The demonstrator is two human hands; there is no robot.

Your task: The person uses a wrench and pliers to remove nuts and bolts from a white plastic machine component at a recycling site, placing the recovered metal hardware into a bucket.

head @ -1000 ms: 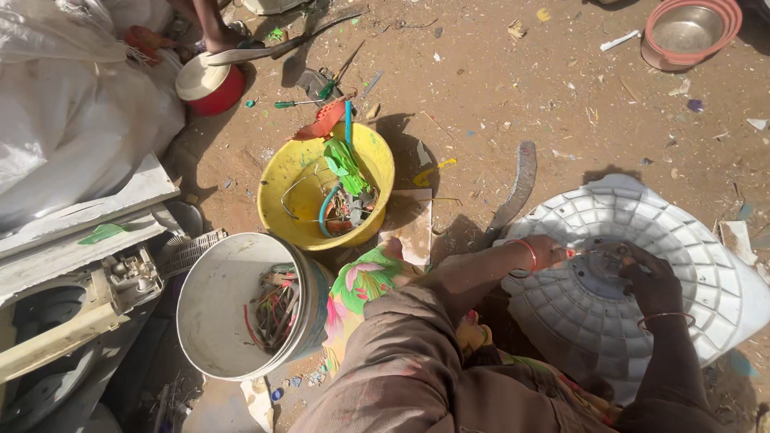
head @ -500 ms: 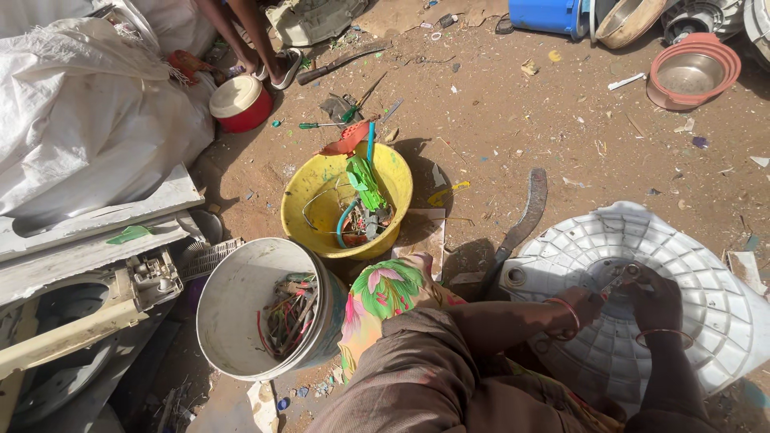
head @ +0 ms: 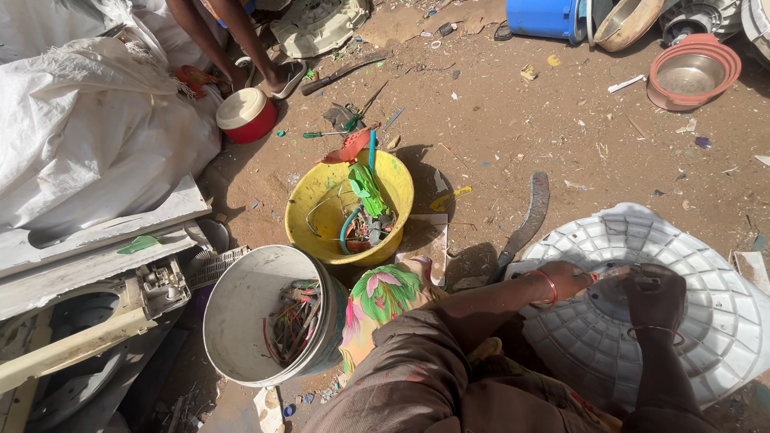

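A big white ribbed plastic disc point(head: 706, 265) lies on the dirt at the lower right. My left hand point(head: 571, 278), with a red bangle on its wrist, is closed around a thin reddish tool point(head: 613, 273) that points at the disc's centre. Bent over the dark hub in the middle of the disc, my right hand point(head: 654, 295) has its fingers closed on the hub. Both forearms reach over the disc from the bottom edge. My brown sleeve and a flowered cloth point(head: 381, 297) fill the lower middle.
A yellow bowl point(head: 317, 200) of plastic scraps and a white bucket point(head: 241, 321) of wires stand to my left. A machete point(head: 528, 222) lies by the disc. Beyond are a white sack point(head: 88, 136), a red lidded pot point(head: 247, 115), another person's legs point(head: 241, 40), a pink basin point(head: 694, 72) and a blue drum point(head: 545, 16).
The view has tilted up and shows more ground at the top. My left hand has moved right along the disc toward its centre, close to my right hand.
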